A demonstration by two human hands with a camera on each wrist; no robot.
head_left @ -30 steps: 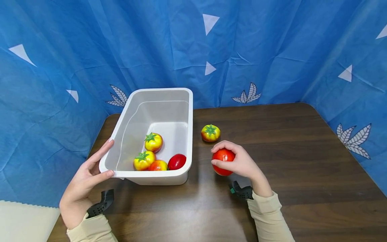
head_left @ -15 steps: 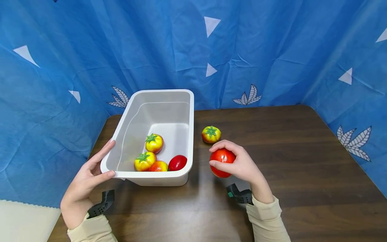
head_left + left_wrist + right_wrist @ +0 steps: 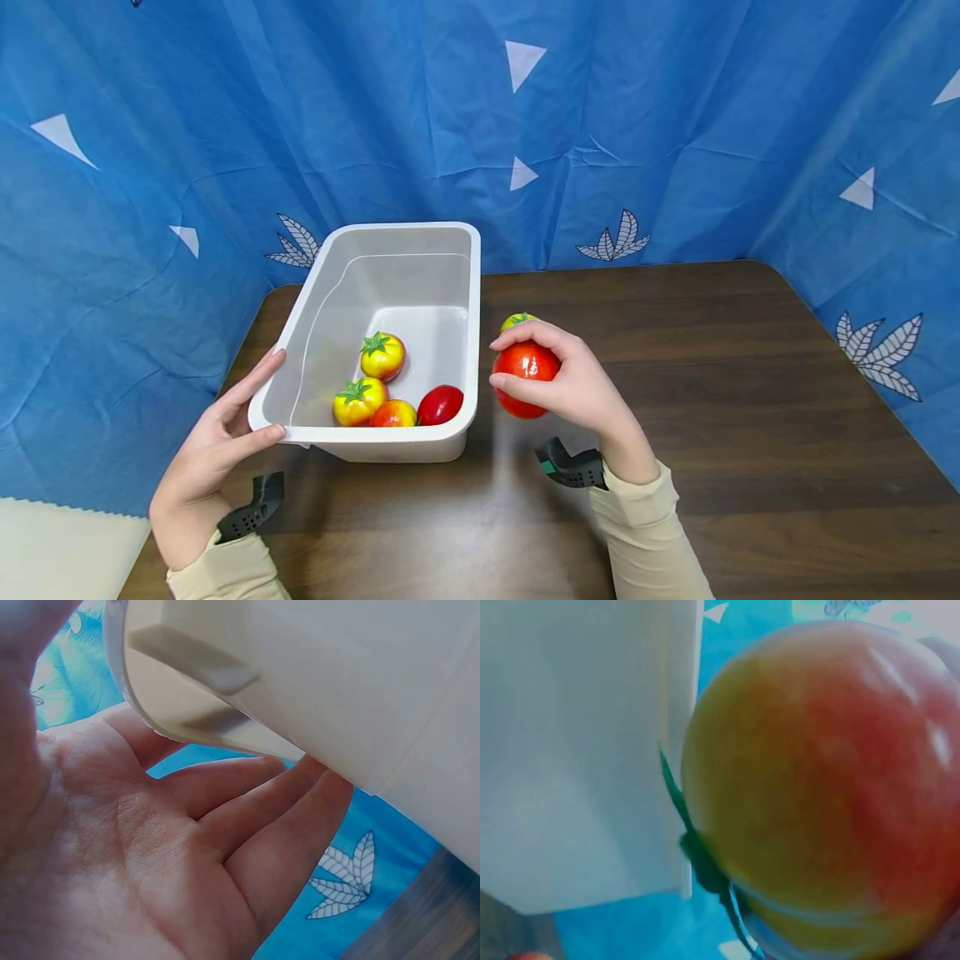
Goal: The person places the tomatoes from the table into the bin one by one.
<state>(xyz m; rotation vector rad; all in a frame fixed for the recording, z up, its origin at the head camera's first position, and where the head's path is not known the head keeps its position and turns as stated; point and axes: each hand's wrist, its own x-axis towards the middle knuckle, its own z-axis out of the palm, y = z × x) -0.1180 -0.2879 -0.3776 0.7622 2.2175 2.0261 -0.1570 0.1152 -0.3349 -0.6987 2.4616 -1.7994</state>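
My left hand (image 3: 206, 454) holds the near left corner of a white plastic bin (image 3: 472, 333), its thumb on the front rim. In the left wrist view, the other fingers reach the outside of the bin wall (image 3: 360, 682). Right of the bin, my right hand (image 3: 585, 392) grips a shiny toy tomato (image 3: 525, 362), red on top. The right wrist view shows that tomato's yellow underside (image 3: 780, 772) and green leaves, near the bin's side. Inside the bin lie several toy fruits: yellow-red tomatoes (image 3: 382, 357) and a dark red oval one (image 3: 441, 405).
Another yellow-green toy tomato (image 3: 517, 320) sits on the brown wooden table (image 3: 720, 375), mostly hidden behind my right hand. A blue patterned curtain (image 3: 420, 117) hangs behind and along both sides of the table.
My right hand has moved left and slightly away from me with the tomato, closer to the bin, and now covers most of the tomato behind it. The left hand keeps its place.
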